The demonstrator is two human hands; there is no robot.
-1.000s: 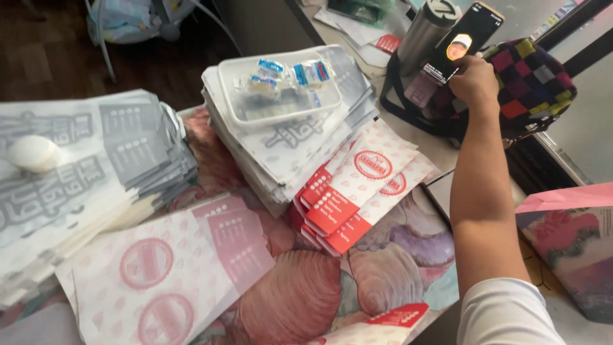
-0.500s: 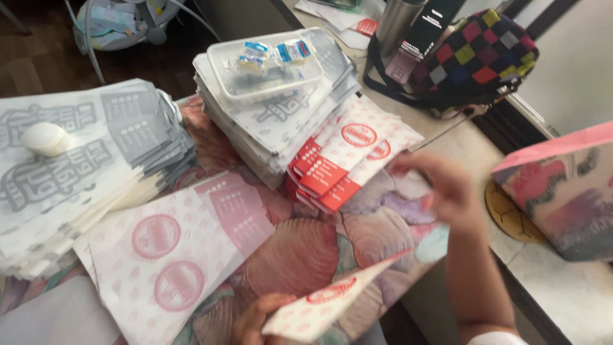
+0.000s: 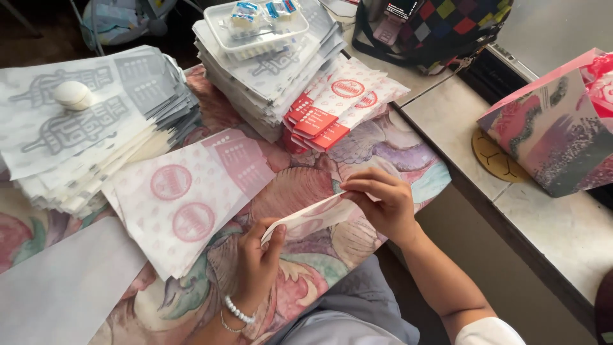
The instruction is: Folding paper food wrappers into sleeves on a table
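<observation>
A thin white paper bag with red print (image 3: 313, 216) is held edge-on above the floral tablecloth (image 3: 306, 185). My left hand (image 3: 255, 262), wearing a bead bracelet, pinches its near end. My right hand (image 3: 383, 201) grips its far end with fingers curled over the top. Just left of my hands lies a flat stack of white sheets with pink round marks (image 3: 185, 198).
Stacks of grey-printed paper (image 3: 83, 134) with a white oval object (image 3: 72, 94) lie at left. Another stack at the back carries a plastic tray of packets (image 3: 258, 22). Red-and-white bags (image 3: 338, 102) fan out beside it. A checkered bag (image 3: 440, 25) and pink patterned bag (image 3: 555, 128) stand on the right counter.
My right hand came back from the phone at the checkered bag and now grips the paper bag. My left hand rose into view holding the bag's other end.
</observation>
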